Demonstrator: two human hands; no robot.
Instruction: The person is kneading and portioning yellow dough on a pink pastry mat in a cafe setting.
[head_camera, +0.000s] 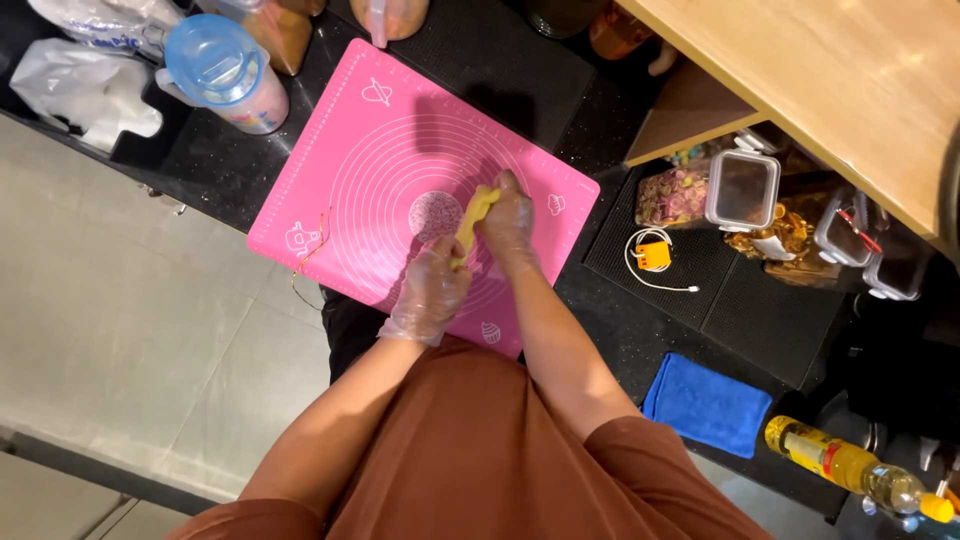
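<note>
A: Grip?
B: Both gloved hands pinch one yellow dough strip (474, 215). Left hand (432, 290) closes on its near end, right hand (508, 228) clamps the far end from the side.
A: Axis?
B: Strip runs near-to-far, tilted slightly right, lifted just over the pink mat (380, 130), beside its centre circle. Left hand nearer the body.
A: Room?
B: Open mat to the left and far side; mat's right edge is near the right hand. Blue-lidded jar (225, 70) and blue cloth (708, 405) well apart.
</note>
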